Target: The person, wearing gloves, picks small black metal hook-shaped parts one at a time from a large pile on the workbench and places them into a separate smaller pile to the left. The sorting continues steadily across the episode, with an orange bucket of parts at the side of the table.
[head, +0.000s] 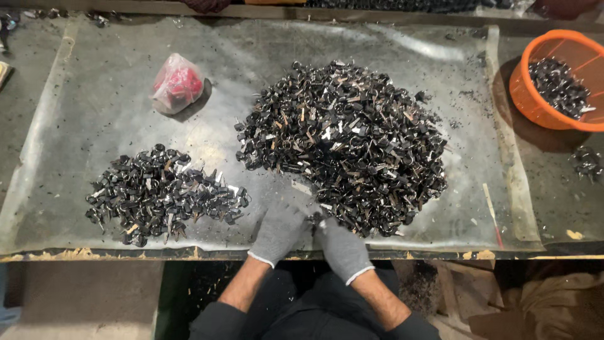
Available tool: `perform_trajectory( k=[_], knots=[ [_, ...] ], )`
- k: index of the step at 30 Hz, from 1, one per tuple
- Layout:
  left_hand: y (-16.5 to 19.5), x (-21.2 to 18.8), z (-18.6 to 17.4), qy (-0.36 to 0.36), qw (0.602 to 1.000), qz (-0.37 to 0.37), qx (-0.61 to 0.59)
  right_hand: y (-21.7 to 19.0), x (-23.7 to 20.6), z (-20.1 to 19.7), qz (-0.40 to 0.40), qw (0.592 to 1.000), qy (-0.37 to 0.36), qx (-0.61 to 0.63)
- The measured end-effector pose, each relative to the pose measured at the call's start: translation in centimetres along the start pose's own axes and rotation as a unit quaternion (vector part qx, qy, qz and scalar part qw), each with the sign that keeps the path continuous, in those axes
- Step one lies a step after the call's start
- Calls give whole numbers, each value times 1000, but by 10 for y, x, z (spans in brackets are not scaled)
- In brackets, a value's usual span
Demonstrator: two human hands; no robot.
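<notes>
A large heap of small black metal parts (343, 141) lies in the middle of a grey sheet (113, 94) on the bench. A smaller, flatter pile of the same black parts (160, 194) sits to its left. Both my hands wear grey knit gloves and meet at the near edge of the big heap. My left hand (279, 230) and my right hand (340, 247) are curled together around a small black part (314, 219) between their fingertips; the grip itself is partly hidden by the gloves.
An orange plastic basket (553, 113) with more black parts stands at the right edge. A few loose parts (588, 162) lie below it. A clear bag with something red inside (177, 84) rests at the upper left. A thin stick (492, 213) lies near the sheet's right front corner.
</notes>
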State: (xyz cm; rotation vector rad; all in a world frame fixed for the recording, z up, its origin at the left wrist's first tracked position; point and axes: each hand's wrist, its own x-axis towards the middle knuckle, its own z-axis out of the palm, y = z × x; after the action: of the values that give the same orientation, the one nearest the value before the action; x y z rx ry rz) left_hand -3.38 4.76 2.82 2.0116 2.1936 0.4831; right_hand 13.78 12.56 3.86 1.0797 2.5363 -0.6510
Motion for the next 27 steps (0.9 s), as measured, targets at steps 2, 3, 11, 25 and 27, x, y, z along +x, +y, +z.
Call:
perform_trajectory(
  k=[2,3,11,25,27],
  knots=[
    [4,-12,6,56,983,-109,-135,1,-4,-2,-20,999,33,23],
    [4,-18,8,46,974,-154,-158,0,-5,-3,-31,998,49,33],
    [5,-27,19,44,979,-164,-114,-12,15,-8,-60,990,-9,128],
    [-3,-15,13,-47,968,-177,-172,-11,13,-7,-104,989,86,-65],
    [-3,-14,11,-80,962,-188,-183,-12,12,-7,-113,982,106,-105]
  ],
)
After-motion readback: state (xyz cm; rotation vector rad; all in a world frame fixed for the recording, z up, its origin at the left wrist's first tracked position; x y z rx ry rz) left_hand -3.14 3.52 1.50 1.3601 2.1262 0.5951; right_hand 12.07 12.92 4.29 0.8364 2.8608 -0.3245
